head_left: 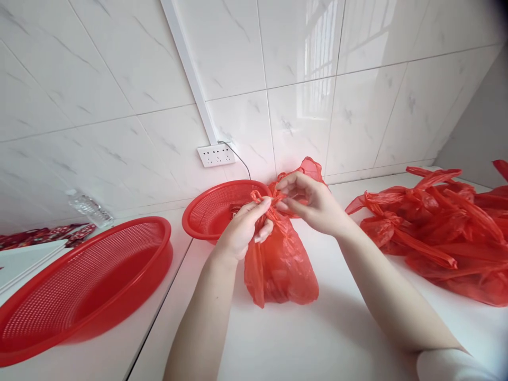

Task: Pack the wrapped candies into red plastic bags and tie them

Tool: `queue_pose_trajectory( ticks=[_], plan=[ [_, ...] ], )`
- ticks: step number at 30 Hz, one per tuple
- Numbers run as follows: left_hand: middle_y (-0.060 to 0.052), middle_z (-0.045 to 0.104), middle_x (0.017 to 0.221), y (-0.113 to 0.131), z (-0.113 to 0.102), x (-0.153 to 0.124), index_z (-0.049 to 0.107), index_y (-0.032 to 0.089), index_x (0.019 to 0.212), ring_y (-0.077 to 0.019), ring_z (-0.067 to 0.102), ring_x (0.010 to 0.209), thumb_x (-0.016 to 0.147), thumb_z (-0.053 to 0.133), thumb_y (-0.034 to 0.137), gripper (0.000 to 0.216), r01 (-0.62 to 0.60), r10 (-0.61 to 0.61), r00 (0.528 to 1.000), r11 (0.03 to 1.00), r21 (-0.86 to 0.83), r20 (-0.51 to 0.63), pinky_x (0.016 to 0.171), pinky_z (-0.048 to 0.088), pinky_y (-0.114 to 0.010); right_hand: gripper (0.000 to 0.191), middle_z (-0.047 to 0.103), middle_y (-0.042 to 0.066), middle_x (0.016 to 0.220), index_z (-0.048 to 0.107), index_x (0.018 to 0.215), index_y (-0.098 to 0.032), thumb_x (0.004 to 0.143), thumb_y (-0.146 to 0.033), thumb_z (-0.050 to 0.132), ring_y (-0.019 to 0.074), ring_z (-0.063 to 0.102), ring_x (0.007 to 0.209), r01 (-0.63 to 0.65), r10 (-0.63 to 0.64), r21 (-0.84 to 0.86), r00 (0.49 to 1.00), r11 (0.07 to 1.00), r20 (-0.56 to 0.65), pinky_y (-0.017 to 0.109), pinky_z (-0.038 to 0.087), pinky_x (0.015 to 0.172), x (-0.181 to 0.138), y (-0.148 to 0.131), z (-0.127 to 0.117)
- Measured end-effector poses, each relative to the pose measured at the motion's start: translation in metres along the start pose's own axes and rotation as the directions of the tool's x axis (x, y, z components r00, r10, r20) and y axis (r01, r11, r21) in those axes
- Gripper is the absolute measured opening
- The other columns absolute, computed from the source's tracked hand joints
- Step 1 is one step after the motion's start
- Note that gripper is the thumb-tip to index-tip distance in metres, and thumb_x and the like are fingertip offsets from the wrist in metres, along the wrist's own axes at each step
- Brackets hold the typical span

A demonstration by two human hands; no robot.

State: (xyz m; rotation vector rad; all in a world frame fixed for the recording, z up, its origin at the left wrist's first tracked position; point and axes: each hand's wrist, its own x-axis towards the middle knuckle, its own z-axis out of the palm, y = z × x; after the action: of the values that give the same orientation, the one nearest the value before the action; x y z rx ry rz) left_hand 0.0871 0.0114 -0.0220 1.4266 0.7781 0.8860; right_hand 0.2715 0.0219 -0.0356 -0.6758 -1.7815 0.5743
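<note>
A filled red plastic bag (283,264) stands on the white table in front of me, its top gathered and twisted. My left hand (250,222) is closed on the gathered neck, the thumb pressing next to a small loop of plastic. On the right side of the neck, my right hand (307,201) pinches a strip of the same bag between thumb and fingers. What the bag contains shows only as a dark shape through the plastic.
Behind my left hand sits a red perforated basket (202,203) with small dark packets in it. A larger red basket (119,280) stands at left, near a clear plastic bottle (90,208). Several tied red bags (440,222) lie at right. A power strip (216,155) is on the tiled wall.
</note>
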Motion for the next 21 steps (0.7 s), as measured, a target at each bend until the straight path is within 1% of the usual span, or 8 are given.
queue_pose_trajectory(
  ticks=[4,8,10,12,15,17,18,21],
  plan=[
    [0.010,0.034,0.039,0.001,-0.008,0.004,0.062,0.021,0.120,-0.0039,0.024,0.032,0.095,0.047,0.042,0.036,0.059,-0.048,0.997,0.977,-0.206,0.058,0.040,0.027,-0.015,0.017,0.064,0.005,0.096,0.059,0.097,-0.020,0.084,-0.029,0.063,0.0173,0.062,0.087,-0.049,0.051,0.017,0.987,0.999,-0.153,0.033,0.053,0.077,0.004,0.006,-0.011],
    [0.002,0.061,0.059,-0.003,-0.016,0.012,0.060,0.023,0.124,-0.0024,0.035,0.034,0.097,0.045,0.040,0.036,0.120,-0.097,0.992,0.926,-0.358,0.083,0.040,0.033,-0.015,0.014,0.063,0.003,0.090,0.058,0.090,-0.021,0.083,-0.031,0.065,0.0165,0.061,0.081,-0.019,0.029,0.049,0.981,0.999,-0.191,0.032,0.052,0.072,0.003,-0.001,-0.015],
    [-0.003,0.068,0.074,-0.005,-0.019,0.015,0.061,0.022,0.121,-0.0017,0.040,0.038,0.097,0.046,0.038,0.033,0.104,-0.090,0.994,0.917,-0.386,0.055,0.040,0.034,-0.014,0.012,0.062,0.003,0.088,0.058,0.087,-0.022,0.083,-0.031,0.065,0.0161,0.061,0.078,0.005,-0.001,0.036,0.995,0.999,-0.102,0.032,0.052,0.071,-0.001,-0.009,-0.016],
    [-0.004,0.068,0.081,-0.005,-0.022,0.016,0.064,0.020,0.114,-0.0005,0.041,0.041,0.097,0.046,0.034,0.029,0.076,-0.070,0.997,0.898,-0.434,0.031,0.041,0.036,-0.012,0.009,0.063,0.003,0.087,0.059,0.085,-0.022,0.084,-0.028,0.064,0.0157,0.060,0.077,0.022,-0.022,-0.006,0.999,1.000,0.048,0.031,0.052,0.070,-0.006,-0.015,-0.019],
    [-0.003,0.063,0.080,-0.002,-0.025,0.015,0.065,0.016,0.095,0.0015,0.038,0.042,0.099,0.041,0.027,0.027,0.068,-0.056,0.998,0.852,-0.519,0.038,0.042,0.036,-0.009,0.004,0.065,0.003,0.086,0.061,0.084,-0.021,0.085,-0.025,0.062,0.0148,0.060,0.075,0.025,0.004,-0.088,0.950,0.996,0.311,0.029,0.051,0.067,-0.009,-0.019,-0.024],
    [0.002,0.054,0.068,0.001,-0.025,0.012,0.060,0.015,0.078,0.0011,0.031,0.039,0.098,0.041,0.030,0.032,0.072,-0.051,0.997,0.872,-0.484,0.058,0.039,0.031,-0.010,0.006,0.066,0.002,0.087,0.062,0.087,-0.021,0.085,-0.026,0.061,0.0148,0.061,0.075,0.003,0.049,-0.120,0.902,0.993,0.429,0.029,0.052,0.066,-0.008,-0.018,-0.025],
    [0.004,0.047,0.062,0.002,-0.024,0.010,0.055,0.015,0.070,0.0004,0.026,0.037,0.098,0.042,0.035,0.036,0.068,-0.045,0.997,0.905,-0.419,0.065,0.036,0.027,-0.011,0.008,0.066,0.003,0.089,0.062,0.090,-0.021,0.085,-0.028,0.062,0.0154,0.062,0.077,-0.007,0.060,-0.120,0.896,0.993,0.440,0.030,0.052,0.068,-0.007,-0.017,-0.025],
    [0.006,0.030,0.053,0.001,-0.018,0.003,0.043,0.017,0.059,-0.0023,0.020,0.038,0.093,0.048,0.047,0.046,0.012,-0.006,0.997,0.997,-0.071,0.083,0.035,0.018,-0.016,0.028,0.064,0.006,0.107,0.061,0.107,-0.023,0.082,-0.035,0.067,0.0203,0.063,0.094,-0.002,0.027,-0.077,0.947,0.997,0.320,0.036,0.054,0.081,-0.005,-0.012,-0.015]
  ],
)
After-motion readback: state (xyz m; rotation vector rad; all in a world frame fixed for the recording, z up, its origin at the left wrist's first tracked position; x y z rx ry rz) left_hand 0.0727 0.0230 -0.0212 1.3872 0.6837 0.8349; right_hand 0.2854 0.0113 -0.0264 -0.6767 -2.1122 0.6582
